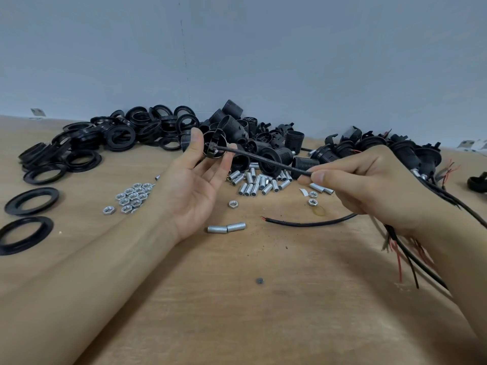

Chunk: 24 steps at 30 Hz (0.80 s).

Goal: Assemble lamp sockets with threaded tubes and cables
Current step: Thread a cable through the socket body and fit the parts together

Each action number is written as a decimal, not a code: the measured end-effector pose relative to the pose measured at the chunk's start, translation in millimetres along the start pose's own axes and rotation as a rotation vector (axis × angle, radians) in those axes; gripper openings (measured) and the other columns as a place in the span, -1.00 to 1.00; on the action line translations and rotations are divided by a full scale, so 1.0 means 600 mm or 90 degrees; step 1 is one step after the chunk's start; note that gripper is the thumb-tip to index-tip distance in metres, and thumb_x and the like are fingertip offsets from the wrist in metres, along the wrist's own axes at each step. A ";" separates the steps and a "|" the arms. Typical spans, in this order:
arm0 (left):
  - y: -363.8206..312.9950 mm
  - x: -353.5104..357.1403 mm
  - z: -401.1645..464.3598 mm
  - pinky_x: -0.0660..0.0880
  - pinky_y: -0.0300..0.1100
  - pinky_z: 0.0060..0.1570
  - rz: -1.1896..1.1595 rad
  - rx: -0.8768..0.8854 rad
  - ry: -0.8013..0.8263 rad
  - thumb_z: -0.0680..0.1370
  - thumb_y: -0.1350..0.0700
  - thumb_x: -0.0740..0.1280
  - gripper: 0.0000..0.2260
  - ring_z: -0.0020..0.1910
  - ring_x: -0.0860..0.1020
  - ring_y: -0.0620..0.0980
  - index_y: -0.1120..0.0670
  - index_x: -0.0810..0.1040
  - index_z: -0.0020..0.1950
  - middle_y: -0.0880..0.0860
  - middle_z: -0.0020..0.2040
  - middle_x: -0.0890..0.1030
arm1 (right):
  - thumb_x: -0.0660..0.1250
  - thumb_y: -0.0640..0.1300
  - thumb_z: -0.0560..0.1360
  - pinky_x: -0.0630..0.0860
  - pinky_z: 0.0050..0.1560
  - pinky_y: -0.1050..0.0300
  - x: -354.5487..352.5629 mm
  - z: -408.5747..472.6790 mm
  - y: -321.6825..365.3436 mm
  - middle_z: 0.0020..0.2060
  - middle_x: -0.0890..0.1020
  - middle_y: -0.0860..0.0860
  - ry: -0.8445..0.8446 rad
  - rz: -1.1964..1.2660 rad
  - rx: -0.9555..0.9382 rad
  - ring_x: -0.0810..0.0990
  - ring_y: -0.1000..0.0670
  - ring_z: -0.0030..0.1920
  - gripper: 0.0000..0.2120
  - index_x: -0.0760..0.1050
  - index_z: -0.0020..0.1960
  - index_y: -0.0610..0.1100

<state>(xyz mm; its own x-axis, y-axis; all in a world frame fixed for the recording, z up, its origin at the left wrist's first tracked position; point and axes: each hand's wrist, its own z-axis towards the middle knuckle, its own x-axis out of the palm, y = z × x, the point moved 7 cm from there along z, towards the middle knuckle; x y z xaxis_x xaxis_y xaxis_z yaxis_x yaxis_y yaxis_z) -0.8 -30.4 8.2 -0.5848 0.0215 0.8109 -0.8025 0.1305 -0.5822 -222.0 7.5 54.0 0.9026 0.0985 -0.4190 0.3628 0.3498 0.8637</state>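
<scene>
The desk (237, 312) carries heaps along its far edge: rings (110, 138) toward the far left corner, sockets (263, 143) at the middle, finished sockets with cables (390, 148) toward the far right. Nearer lie tubes (255, 183) and nuts (133, 197).

The left hand (192, 191) pinches a socket cap (214, 146) between thumb and fingertips, palm up, above the far middle of the desk. The right hand (369, 188) pinches a black cable (263, 160), its tip at the cap's tube.

To thread it well, I would keep the cable in line with the tube, grip closer to the tip so it does not buckle, and feed in short pushes.

The near half of the desk gives open room; the heaps crowd the far edge, and loose cables trail under the right wrist.
</scene>
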 end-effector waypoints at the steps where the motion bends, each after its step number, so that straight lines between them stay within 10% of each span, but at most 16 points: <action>1: -0.001 0.000 0.000 0.62 -0.25 -0.12 0.008 0.003 0.003 0.53 0.01 0.39 -0.74 -0.07 0.71 -0.01 0.21 0.56 0.02 0.12 -0.10 0.71 | 0.41 -0.15 0.51 0.09 -0.45 0.23 -0.001 0.000 0.000 -0.45 0.45 -0.45 -0.003 -0.002 0.001 0.13 0.00 -0.52 -0.86 0.73 -0.09 0.04; 12: -0.002 0.016 -0.012 0.60 -0.23 -0.08 0.218 0.082 0.074 0.34 0.15 0.50 -0.41 0.00 0.70 0.01 0.19 0.44 0.34 0.08 0.00 0.71 | 0.38 -0.10 0.50 0.11 -0.50 0.28 0.006 -0.002 -0.003 -0.60 0.19 -0.08 0.031 -0.016 0.044 0.10 -0.01 -0.55 -0.84 0.73 -0.16 -0.07; 24: 0.019 0.039 -0.032 0.61 -0.18 -0.09 0.477 0.124 0.176 0.42 0.04 0.43 -0.72 0.01 0.70 0.06 0.14 0.65 0.07 0.12 0.00 0.73 | 0.27 -0.16 0.59 0.06 -0.51 0.34 0.053 0.002 -0.007 -0.65 0.22 0.01 0.023 0.277 0.126 0.08 0.07 -0.64 -0.84 0.61 -0.08 -0.10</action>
<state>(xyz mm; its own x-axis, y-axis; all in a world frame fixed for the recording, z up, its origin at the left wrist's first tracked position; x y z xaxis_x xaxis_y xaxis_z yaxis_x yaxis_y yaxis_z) -21.4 -9.6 21.4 -0.9440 0.2811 0.1729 -0.2310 -0.1889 -0.9544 -194.3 8.3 37.5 0.9731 0.2300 -0.0127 -0.0070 0.0844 0.9964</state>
